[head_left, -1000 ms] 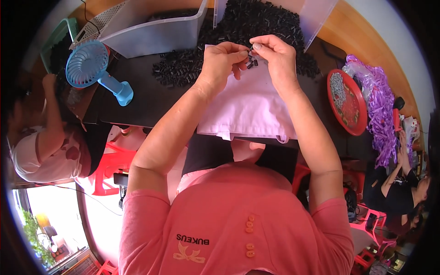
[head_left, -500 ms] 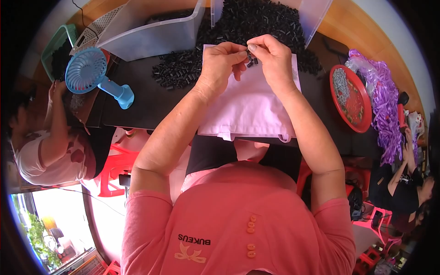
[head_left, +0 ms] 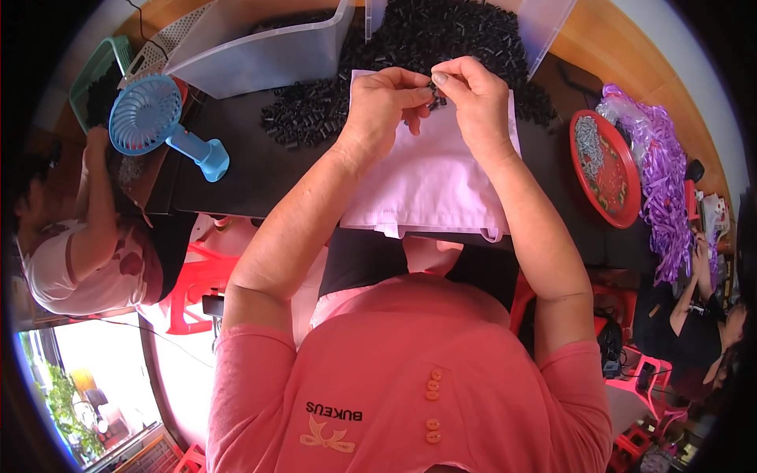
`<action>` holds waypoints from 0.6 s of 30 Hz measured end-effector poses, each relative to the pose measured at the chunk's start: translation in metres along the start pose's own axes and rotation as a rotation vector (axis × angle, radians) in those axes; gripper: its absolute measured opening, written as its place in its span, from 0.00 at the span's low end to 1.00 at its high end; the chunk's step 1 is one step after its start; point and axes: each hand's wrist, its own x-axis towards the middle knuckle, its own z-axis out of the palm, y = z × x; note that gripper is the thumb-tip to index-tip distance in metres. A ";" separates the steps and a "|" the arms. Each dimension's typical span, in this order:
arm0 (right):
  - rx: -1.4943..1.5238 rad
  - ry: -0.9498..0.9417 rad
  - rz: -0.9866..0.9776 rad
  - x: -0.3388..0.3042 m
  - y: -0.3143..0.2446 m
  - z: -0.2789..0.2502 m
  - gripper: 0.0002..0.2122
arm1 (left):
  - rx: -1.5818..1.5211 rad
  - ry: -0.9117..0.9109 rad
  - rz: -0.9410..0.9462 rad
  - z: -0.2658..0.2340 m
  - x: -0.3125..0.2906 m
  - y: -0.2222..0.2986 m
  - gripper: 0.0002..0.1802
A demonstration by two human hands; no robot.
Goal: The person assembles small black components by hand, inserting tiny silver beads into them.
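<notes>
My left hand point(head_left: 380, 106) and my right hand point(head_left: 478, 94) meet over the far part of a pale pink cloth point(head_left: 430, 189) on the table. Thumb and forefinger of the left hand are pinched on a small black tube-like piece point(head_left: 433, 96), mostly hidden by the fingers. Against it, the right thumb and forefinger press together at their tips; what they hold is too small to make out. Just beyond the hands lies a big heap of short black tube-like pieces point(head_left: 441, 39), spreading to both sides of the cloth.
A clear plastic bin point(head_left: 260, 59) and a blue fan point(head_left: 150, 118) stand on the left. To the right are a red basin point(head_left: 628, 193) with small silvery parts and a bundle of purple ribbons point(head_left: 665, 181). Other people sit on both sides.
Both hands stay pinched together at nearly the same place; the right fingers have shifted very slightly. The person on the left has moved an arm a little.
</notes>
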 end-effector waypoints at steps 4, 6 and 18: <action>-0.217 0.115 -0.235 -0.002 -0.004 0.007 0.02 | 0.010 0.016 0.010 0.000 -0.001 -0.001 0.06; -0.292 0.135 -0.292 -0.003 -0.005 0.008 0.02 | 0.007 0.029 0.015 0.000 -0.002 -0.001 0.06; -0.176 0.025 -0.089 -0.002 -0.004 0.008 0.01 | 0.280 0.165 0.164 0.006 -0.005 -0.004 0.05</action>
